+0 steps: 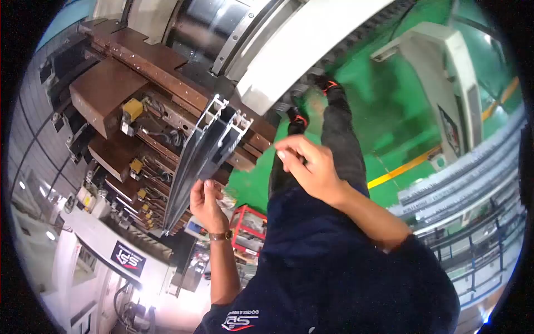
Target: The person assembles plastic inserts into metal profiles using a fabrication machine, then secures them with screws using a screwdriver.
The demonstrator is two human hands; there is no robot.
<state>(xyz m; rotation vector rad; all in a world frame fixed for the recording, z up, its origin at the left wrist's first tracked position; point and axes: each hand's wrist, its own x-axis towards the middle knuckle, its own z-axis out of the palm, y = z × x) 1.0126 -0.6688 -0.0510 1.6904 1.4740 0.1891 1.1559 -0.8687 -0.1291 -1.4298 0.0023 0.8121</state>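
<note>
Long dark-faced profiles with pale, hollow cut ends point(208, 142) lie across the brown machine supports, side by side. My left hand point(207, 205), with a watch on its wrist, is raised beside their near edge. Its fingers are loosely bent and somewhat apart, the fingertips right at the profile's side. To the right of the profile ends, my right hand point(311, 167) is held in front of my legs. Its fingers are curled in and the thumb comes close to the index finger; whatever is between them, if anything, is too small to make out.
Brown machine supports point(105, 92) with yellow-topped clamp blocks point(132, 109) run down the left. A white machine cover point(306, 47) stands ahead of my feet. A red-framed rack point(248, 229) is below the profiles. Stacked pale profiles point(461, 178) and a grey cabinet arm point(467, 78) stand right.
</note>
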